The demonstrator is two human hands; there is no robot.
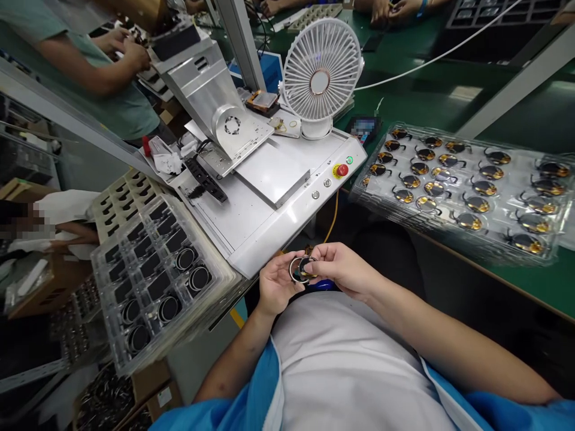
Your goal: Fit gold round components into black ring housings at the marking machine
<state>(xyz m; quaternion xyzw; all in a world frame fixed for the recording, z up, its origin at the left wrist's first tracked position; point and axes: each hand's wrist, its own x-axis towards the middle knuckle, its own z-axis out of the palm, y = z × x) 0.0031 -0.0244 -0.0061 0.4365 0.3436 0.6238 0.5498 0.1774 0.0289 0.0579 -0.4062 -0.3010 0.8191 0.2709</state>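
Observation:
In front of my body, both hands come together over a small round part. My left hand (275, 282) has its fingers curled round a thin silver metal ring (291, 273), like a watch case frame. My right hand (344, 268) pinches a small dark round piece with a gold-coloured edge (306, 264), which overlaps the ring; whether the two are joined I cannot tell. To the left, a clear tray (114, 317) carries several black round parts with silver rings and several dark squares. On the right, stacked clear trays (507, 206) hold round parts with gold flex and black tails.
A white bench machine (269, 239) with a red emergency button (342, 170) stands ahead. On it are a metal fixture (231, 129) and a white fan (321, 78). A person in a green shirt (96, 90) works at the left; other people's hands (390, 9) show at the back.

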